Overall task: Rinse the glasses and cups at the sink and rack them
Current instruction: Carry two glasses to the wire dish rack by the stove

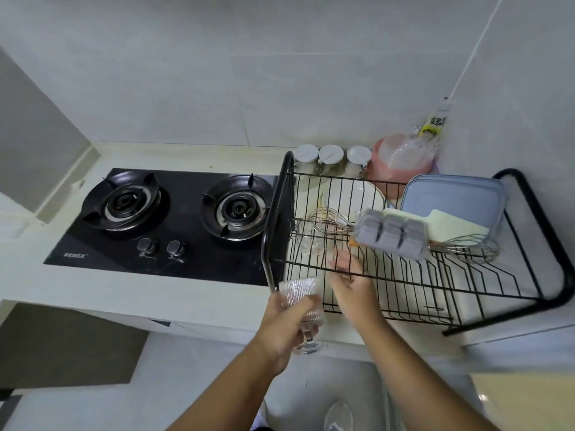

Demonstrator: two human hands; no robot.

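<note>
At the front left corner of the black wire rack (420, 281), your left hand (281, 321) curls its fingers round a ribbed stemmed glass (300, 292), rim up, just beside the frame. Your right hand (350, 279) lies over the wires, fingers straight and loosely spread, near a clear cup (308, 241) standing in the rack.
</note>
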